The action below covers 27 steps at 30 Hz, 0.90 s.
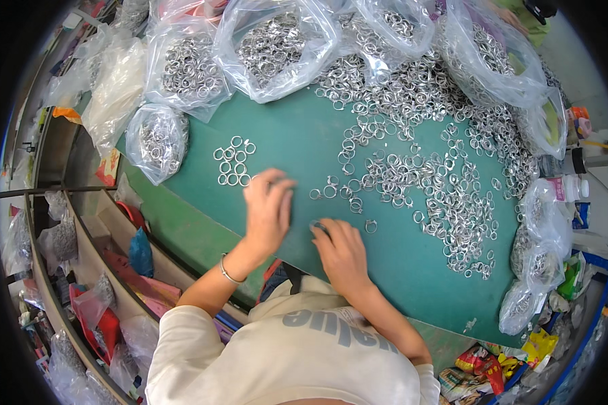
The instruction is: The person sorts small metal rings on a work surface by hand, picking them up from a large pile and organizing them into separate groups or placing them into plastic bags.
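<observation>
On the green table [270,125], a neat cluster of silver metal rings [240,169] lies left of centre. Just right of that cluster hovers my left hand [269,209], its fingers bent and blurred by motion; whether it holds anything is hidden. My right hand [343,253] is near the table's front edge, thumb and forefinger pinched on a ring [318,227]. A single ring [371,226] lies just right of this hand. Farther right spreads a loose pile of rings [446,196], which joins a larger heap [398,88] at the back.
Clear plastic bags of rings [277,50] line the far edge, with a small bag [157,143] at the left. More bags [537,229] stand along the right edge. Compartmented shelving [101,270] is at the left. Colourful packets [479,368] lie by a blue frame at the lower right.
</observation>
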Each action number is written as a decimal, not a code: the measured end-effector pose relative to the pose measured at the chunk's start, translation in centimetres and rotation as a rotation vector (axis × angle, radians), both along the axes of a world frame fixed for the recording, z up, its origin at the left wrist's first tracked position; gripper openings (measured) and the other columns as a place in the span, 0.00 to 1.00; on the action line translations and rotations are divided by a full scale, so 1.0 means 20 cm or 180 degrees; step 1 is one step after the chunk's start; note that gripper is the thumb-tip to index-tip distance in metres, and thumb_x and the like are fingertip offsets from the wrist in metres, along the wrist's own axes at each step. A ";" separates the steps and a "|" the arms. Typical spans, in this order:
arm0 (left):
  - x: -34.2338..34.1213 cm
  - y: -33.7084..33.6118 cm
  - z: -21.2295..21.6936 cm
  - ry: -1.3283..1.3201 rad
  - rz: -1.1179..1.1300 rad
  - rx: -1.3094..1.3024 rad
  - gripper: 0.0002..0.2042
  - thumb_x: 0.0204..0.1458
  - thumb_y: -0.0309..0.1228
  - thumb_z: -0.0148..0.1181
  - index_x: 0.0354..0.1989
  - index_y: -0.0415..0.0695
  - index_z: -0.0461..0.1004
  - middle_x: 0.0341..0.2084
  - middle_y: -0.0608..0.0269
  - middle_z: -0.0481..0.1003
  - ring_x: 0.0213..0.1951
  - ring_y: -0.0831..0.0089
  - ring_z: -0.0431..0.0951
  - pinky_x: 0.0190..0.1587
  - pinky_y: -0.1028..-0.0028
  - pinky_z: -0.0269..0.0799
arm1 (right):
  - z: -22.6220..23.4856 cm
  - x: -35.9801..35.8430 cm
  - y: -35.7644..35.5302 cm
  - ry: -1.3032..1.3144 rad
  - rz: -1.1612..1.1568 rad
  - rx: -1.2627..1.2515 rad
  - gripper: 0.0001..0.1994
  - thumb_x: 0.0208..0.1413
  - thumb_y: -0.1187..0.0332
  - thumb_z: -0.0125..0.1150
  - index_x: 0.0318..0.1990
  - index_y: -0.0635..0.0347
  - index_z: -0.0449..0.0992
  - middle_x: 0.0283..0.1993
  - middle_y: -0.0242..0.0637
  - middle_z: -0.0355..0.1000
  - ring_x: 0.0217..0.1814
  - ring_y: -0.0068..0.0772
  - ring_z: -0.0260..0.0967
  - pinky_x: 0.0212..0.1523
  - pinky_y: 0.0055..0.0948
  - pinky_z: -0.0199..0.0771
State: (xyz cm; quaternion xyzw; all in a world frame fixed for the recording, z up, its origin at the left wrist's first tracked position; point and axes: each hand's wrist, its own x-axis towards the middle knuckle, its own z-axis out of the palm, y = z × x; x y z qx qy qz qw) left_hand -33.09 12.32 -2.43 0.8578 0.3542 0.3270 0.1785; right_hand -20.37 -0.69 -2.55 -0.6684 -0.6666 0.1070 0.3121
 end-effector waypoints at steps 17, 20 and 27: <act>-0.09 -0.03 -0.03 0.0692 -0.0345 -0.0322 0.24 0.43 0.16 0.57 0.52 0.42 0.66 0.51 0.48 0.62 0.54 0.49 0.62 0.55 0.53 0.55 | 0.10 0.44 -0.29 -0.0686 -0.2054 -0.0434 0.16 0.51 0.73 0.59 0.50 0.59 0.74 0.60 0.43 0.62 0.66 0.51 0.53 0.62 0.49 0.49; -0.06 0.03 -0.04 0.0791 -0.0072 0.0070 0.22 0.44 0.15 0.55 0.51 0.41 0.67 0.51 0.47 0.62 0.54 0.49 0.62 0.56 0.55 0.54 | 0.07 0.41 -0.28 -0.1048 -0.2038 -0.0651 0.14 0.51 0.71 0.59 0.47 0.57 0.75 0.59 0.39 0.63 0.67 0.50 0.52 0.63 0.54 0.43; 0.18 0.21 0.06 0.0580 -0.0662 -0.0056 0.23 0.39 0.13 0.51 0.49 0.39 0.70 0.50 0.50 0.66 0.53 0.53 0.65 0.56 0.59 0.58 | 0.08 0.15 -0.35 -0.0827 -0.1388 -0.0895 0.15 0.49 0.68 0.61 0.47 0.55 0.74 0.58 0.35 0.64 0.66 0.44 0.54 0.62 0.61 0.38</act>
